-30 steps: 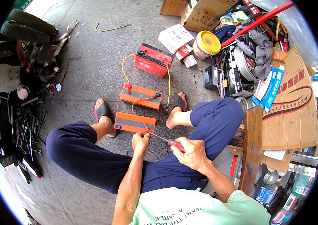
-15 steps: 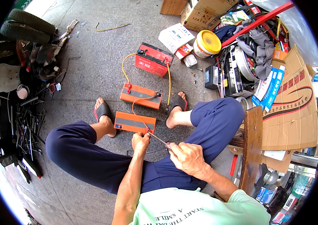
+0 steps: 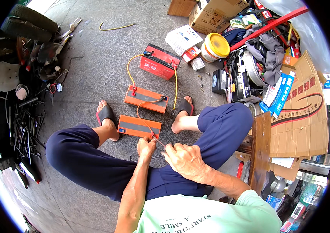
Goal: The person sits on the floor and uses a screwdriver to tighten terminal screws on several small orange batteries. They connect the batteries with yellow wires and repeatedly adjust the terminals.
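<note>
An orange battery with a grey stripe [image 3: 139, 126] lies nearest to me on the ground between my feet. An orange cable [image 3: 138, 110] runs from its right front terminal to the second orange battery [image 3: 146, 98]. My left hand [image 3: 146, 147] is closed, fingertips at that right terminal; what they pinch is hidden. My right hand [image 3: 187, 160] grips a screwdriver [image 3: 158, 141], its tip at the same terminal and its handle covered by the fingers. A red and black battery [image 3: 160, 62] stands farther off, joined to the second one by a yellow cable [image 3: 128, 69].
Another yellow cable [image 3: 176, 87] hangs from the red battery, its end near my right foot. Dark metal parts and tools [image 3: 27, 132] are heaped at left. A yellow-lidded bucket [image 3: 215, 46], cardboard [image 3: 299, 116] and a wooden bench [image 3: 259, 151] stand at right.
My right hand has moved left and slightly forward along the screwdriver toward the terminal, so its handle is now covered. My left hand and the batteries have hardly shifted.
</note>
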Action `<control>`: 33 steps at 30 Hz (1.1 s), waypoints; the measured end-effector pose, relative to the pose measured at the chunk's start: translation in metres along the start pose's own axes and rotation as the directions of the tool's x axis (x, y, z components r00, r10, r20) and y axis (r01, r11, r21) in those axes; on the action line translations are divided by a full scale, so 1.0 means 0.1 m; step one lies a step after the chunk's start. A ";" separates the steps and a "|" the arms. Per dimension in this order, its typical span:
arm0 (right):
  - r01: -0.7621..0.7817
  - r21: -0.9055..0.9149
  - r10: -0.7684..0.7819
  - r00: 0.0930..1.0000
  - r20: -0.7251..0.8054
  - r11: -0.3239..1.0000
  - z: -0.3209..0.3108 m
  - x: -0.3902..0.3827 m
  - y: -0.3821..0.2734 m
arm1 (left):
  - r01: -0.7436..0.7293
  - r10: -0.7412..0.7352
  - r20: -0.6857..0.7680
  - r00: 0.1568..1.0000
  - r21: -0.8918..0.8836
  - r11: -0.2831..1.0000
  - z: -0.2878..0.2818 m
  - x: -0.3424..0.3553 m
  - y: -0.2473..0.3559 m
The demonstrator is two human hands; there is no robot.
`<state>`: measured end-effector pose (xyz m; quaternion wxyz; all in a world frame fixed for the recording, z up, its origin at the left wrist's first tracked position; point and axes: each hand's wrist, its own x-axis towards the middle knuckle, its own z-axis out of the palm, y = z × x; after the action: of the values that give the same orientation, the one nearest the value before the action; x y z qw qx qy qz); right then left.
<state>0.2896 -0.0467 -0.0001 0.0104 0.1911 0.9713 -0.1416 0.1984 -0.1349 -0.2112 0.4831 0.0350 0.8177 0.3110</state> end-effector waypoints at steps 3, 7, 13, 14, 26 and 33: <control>0.050 -0.001 -0.050 0.999 0.006 0.999 0.08 -0.01 -0.02 | -0.002 0.002 -0.008 1.000 0.053 0.999 -0.05 -0.05 0.07; 0.146 -0.031 -0.145 0.989 0.028 0.989 0.08 0.02 -0.04 | 0.002 -0.002 -0.006 1.000 0.037 0.999 -0.05 -0.07 0.10; 0.170 0.064 -0.158 0.975 -0.156 0.983 0.02 0.18 0.07 | -0.039 0.039 -0.004 0.999 0.033 0.999 -0.07 -0.08 0.13; 0.136 0.089 -0.106 0.953 -0.283 0.987 0.05 0.25 0.07 | -0.036 0.036 -0.010 0.999 0.030 0.999 -0.08 -0.09 0.14; -0.016 0.984 0.122 0.992 -0.005 0.175 0.40 0.40 -0.04 | -0.181 0.180 0.016 0.983 0.027 0.983 -0.14 -0.10 0.06; 0.185 0.360 -0.020 0.909 -0.417 0.915 0.27 0.39 0.03 | -0.181 0.182 -0.062 0.981 0.012 0.983 -0.05 -0.05 0.03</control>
<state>0.2542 -0.0370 -0.0301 -0.2366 0.1621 0.9130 -0.2903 0.1965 -0.1364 -0.2041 0.4265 0.1010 0.8269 0.3523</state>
